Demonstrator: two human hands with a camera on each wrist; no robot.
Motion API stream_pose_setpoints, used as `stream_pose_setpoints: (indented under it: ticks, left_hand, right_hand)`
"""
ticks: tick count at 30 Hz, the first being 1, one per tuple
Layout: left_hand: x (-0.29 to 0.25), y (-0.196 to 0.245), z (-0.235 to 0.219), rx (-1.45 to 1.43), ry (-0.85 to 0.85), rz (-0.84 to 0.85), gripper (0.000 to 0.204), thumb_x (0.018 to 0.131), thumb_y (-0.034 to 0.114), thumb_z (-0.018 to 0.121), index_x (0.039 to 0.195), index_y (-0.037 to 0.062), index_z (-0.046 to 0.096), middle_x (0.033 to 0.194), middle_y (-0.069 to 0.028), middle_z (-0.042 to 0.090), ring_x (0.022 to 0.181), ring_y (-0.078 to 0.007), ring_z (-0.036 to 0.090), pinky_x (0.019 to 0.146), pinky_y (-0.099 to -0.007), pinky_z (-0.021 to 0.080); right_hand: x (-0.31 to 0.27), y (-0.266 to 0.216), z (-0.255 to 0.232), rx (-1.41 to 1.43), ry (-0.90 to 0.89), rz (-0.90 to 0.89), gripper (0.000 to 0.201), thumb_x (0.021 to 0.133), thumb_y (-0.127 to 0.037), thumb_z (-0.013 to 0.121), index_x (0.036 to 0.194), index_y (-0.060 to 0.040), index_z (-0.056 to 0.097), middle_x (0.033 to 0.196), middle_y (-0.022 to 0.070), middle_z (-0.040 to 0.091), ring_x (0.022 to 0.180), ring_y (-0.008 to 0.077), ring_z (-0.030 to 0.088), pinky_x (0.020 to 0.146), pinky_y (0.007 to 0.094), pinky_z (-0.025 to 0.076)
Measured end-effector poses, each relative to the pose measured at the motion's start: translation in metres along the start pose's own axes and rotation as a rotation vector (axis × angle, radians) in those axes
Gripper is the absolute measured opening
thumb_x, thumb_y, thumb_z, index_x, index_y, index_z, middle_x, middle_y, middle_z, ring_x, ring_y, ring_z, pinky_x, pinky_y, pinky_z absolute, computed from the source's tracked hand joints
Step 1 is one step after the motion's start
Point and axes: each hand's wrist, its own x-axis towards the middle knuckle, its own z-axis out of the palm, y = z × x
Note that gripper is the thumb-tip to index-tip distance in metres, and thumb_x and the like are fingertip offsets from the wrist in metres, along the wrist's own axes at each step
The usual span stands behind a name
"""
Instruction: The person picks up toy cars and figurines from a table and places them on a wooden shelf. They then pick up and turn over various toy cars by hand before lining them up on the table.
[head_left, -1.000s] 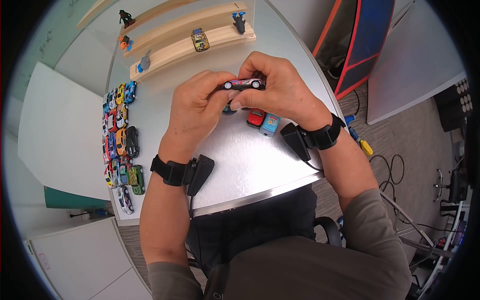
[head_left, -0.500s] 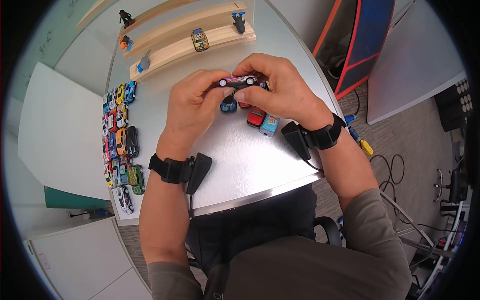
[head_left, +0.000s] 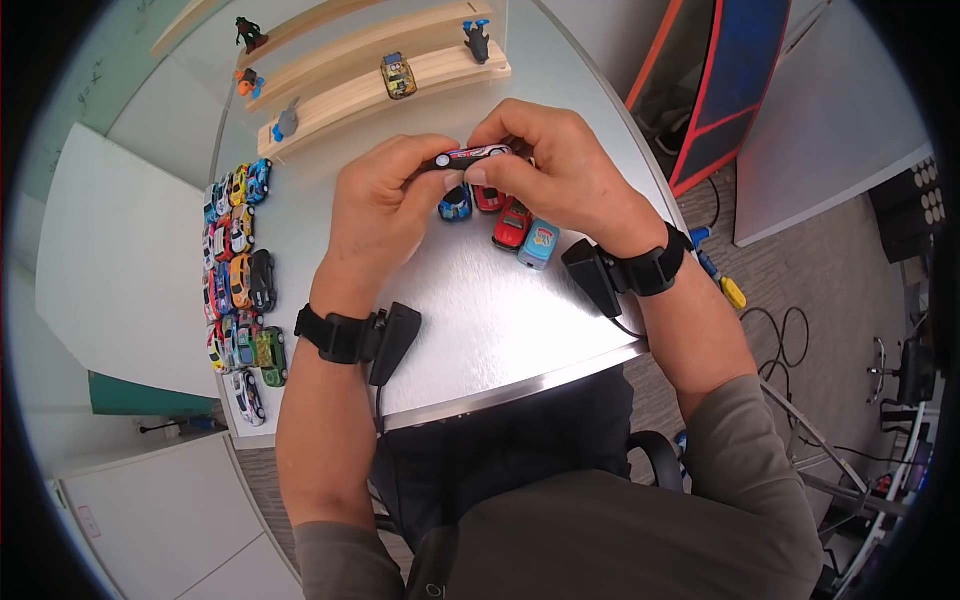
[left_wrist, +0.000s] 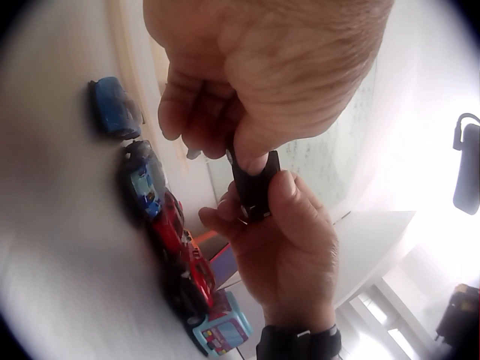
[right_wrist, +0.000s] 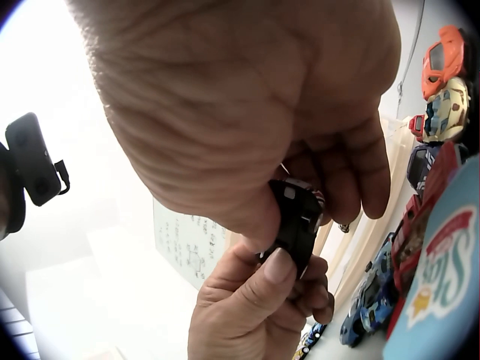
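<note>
A small multicoloured toy car (head_left: 472,157) is held up above the tabletop (head_left: 470,330), on the person's side of the stepped wooden rack (head_left: 330,118). The left hand (head_left: 385,195) pinches one end and the right hand (head_left: 562,178) the other, thumb against fingers, closed down to the car's narrow body; the spare fingers curl loosely. Gripping it by the ends probably steadies it and leaves its wheeled side in sight. The wrist views are blurred, so its black underside shows little clear detail. In front of the rack's right half stand several cars, among them a blue car (head_left: 455,206), a red car (head_left: 511,228) and a light-blue car (head_left: 540,247), close together, likely for easy reach. Off the rack's left end, parked cars (head_left: 241,282) form tidy rows, an order that keeps them apart from that group. On the rack's front step, a yellow car (head_left: 398,80) sits between a grey figure (head_left: 289,121) and a dark figure (head_left: 478,48).
</note>
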Motion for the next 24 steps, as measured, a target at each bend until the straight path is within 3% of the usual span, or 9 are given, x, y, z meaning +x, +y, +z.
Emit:
stream_pose_setpoints:
  ticks: [2, 4, 10, 17, 24]
  left_hand:
    - [0.0, 0.002, 0.001, 0.0, -0.001, 0.017, 0.022, 0.085, -0.003, 0.069, 0.107, -0.0004, 0.07, 0.09, -0.0099, 0.069, 0.08, -0.0189, 0.066, 0.072, -0.0286, 0.052]
    - [0.0, 0.004, 0.001, 0.03, 0.002, 0.059, 0.022, 0.084, -0.004, 0.069, 0.106, -0.0001, 0.07, 0.089, -0.0105, 0.069, 0.078, -0.0205, 0.066, 0.071, -0.0294, 0.053]
    - [0.0, 0.005, 0.003, 0.045, -0.006, 0.09, 0.023, 0.084, -0.004, 0.065, 0.106, 0.0005, 0.07, 0.088, -0.0108, 0.069, 0.076, -0.0216, 0.067, 0.068, -0.0303, 0.053]
    - [0.0, 0.005, 0.002, 0.053, -0.009, 0.087, 0.023, 0.084, -0.004, 0.065, 0.106, 0.0005, 0.07, 0.086, -0.0108, 0.068, 0.076, -0.0215, 0.067, 0.068, -0.0301, 0.053]
    - [0.001, -0.003, -0.003, -0.08, 0.054, -0.019, 0.02, 0.088, -0.002, 0.07, 0.108, -0.0004, 0.071, 0.089, -0.0061, 0.071, 0.075, -0.0114, 0.064, 0.066, -0.0258, 0.051]
  right_hand:
    - [0.0, 0.0, 0.0, 0.021, 0.007, 0.001, 0.017, 0.088, -0.009, 0.073, 0.093, 0.0047, 0.064, 0.07, 0.0075, 0.065, 0.061, 0.0113, 0.063, 0.055, 0.0273, 0.051]
    - [-0.001, -0.001, -0.001, 0.014, -0.021, 0.056, 0.018, 0.088, -0.009, 0.076, 0.098, 0.0026, 0.065, 0.078, 0.0029, 0.067, 0.069, 0.0063, 0.061, 0.06, 0.0228, 0.05]
    - [0.001, -0.002, -0.001, 0.01, -0.034, 0.102, 0.03, 0.083, -0.013, 0.084, 0.097, 0.0022, 0.063, 0.081, 0.0045, 0.069, 0.072, 0.0086, 0.067, 0.062, 0.0229, 0.054]
    - [0.0, -0.001, -0.001, -0.043, -0.062, 0.099, 0.034, 0.082, -0.014, 0.085, 0.1, 0.0026, 0.062, 0.085, 0.0067, 0.069, 0.074, 0.0102, 0.068, 0.065, 0.0236, 0.056]
    - [0.0, -0.001, 0.001, -0.01, 0.004, 0.066, 0.03, 0.086, -0.008, 0.078, 0.109, 0.0024, 0.063, 0.086, 0.0042, 0.068, 0.075, 0.0083, 0.065, 0.066, 0.0238, 0.054]
